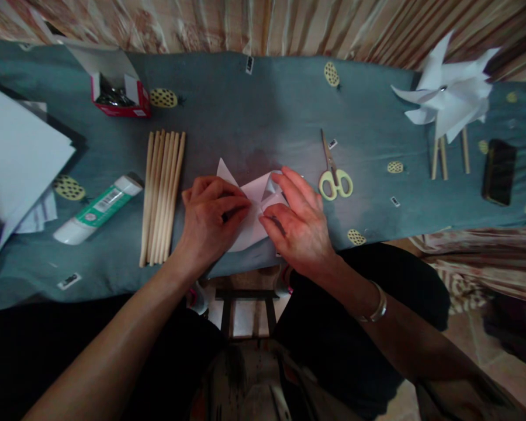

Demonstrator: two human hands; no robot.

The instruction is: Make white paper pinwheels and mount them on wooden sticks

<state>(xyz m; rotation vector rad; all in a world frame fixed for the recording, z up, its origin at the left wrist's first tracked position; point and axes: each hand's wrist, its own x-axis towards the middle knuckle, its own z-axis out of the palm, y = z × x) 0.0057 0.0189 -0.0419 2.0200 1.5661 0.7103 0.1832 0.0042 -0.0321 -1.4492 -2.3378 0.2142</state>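
Observation:
A white paper piece (249, 234) with cut, pointed flaps lies between my two hands near the table's front edge. My left hand (210, 216) has its thumb and fingers pinched together at the paper's left side, by its middle. One flap stands up pointed behind those fingers. With bent fingers, my right hand (300, 219) presses a curled flap on the right side in toward the middle. The fingertips hide part of the paper's centre. Scissors (335, 178) with pale yellow-green handles lie just right of my right hand.
Wooden sticks (162, 199) lie side by side at left, next to a glue stick (99, 209). An open red box (120, 99) stands behind. White paper sheets (20, 155) are far left. Paper pinwheels (449, 88) on sticks and a dark phone (499, 171) lie at right.

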